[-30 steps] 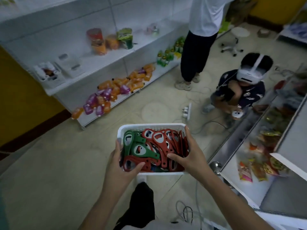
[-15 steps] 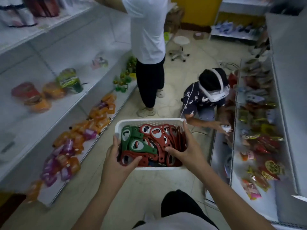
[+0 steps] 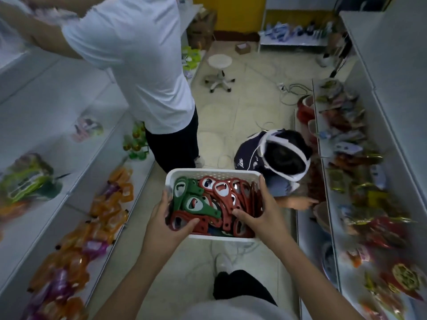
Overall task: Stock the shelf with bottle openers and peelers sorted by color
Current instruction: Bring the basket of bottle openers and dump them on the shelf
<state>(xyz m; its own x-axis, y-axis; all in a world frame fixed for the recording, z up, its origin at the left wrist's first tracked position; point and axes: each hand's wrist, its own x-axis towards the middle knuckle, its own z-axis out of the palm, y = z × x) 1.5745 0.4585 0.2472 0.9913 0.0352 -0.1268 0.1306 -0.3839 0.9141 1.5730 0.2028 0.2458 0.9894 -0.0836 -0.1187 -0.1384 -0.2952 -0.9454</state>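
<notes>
Carrying step: left hand (image 3: 169,221) and right hand (image 3: 258,215) both grasp the basket (image 3: 212,174) of green and red openers (image 3: 208,202), mid-aisle between shelves (image 3: 76,172). Next likely: reach free shelf space, then sort by color.

Both bare forearms reaching forward from the lower edge of the view and converging toward the middle, left arm from the lower left, right arm from the lower right. Left hand (image 3: 169,224) gripping the near-left corner of the basket (image 3: 212,173), thumb hooked over the rim and lying across the openers inside, remaining fingers curled around the left wall. Right hand (image 3: 261,218) gripping the right wall near the near-right corner, fingers running up the outside with one fingertip showing above the rim, thumb tucked inside and pointing left.
</notes>
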